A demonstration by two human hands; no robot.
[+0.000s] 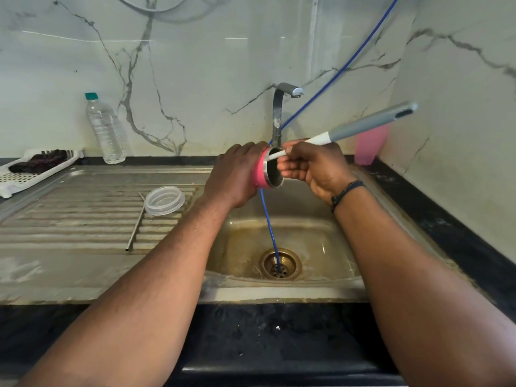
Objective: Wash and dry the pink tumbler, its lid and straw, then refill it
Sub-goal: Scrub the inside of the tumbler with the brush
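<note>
At frame centre, the left hand [234, 177] grips the tumbler [264, 170]; the right hand [312, 169] pinches the brush [349, 132]. Wet fingers could drop it into the sink [279, 230].

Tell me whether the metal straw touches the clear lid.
Cannot tell. In the head view the metal straw runs right beside the clear lid, with no plain gap or contact.
</note>
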